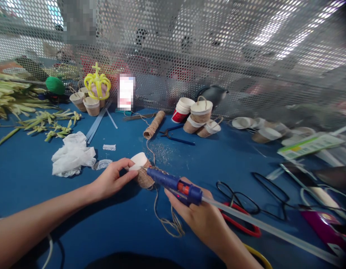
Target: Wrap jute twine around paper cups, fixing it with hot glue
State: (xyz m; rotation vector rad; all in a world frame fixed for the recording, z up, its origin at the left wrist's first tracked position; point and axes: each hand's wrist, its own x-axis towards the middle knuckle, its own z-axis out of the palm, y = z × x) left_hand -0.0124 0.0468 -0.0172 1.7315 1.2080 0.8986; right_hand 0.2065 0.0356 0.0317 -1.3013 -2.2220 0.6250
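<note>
My left hand (117,176) pinches the white rim of a small cup (145,177) wrapped in brown twine, which lies tilted on the blue table (105,220). In my right hand (194,205) is a blue glue gun (167,181), its tip at the twine-wrapped side of the cup. A long translucent glue stick (254,222) runs out of the gun's back toward the lower right. Loose twine (173,224) trails from the cup across the table, and another strand leads up to a twine roll (154,125).
White lace (73,155) lies left of the cup. Blue-handled pliers (177,139) and wrapped cups (201,112) stand beyond. Red-handled scissors (246,220), black cord and a purple object (324,229) are at right. A perforated metal screen (167,48) borders the back.
</note>
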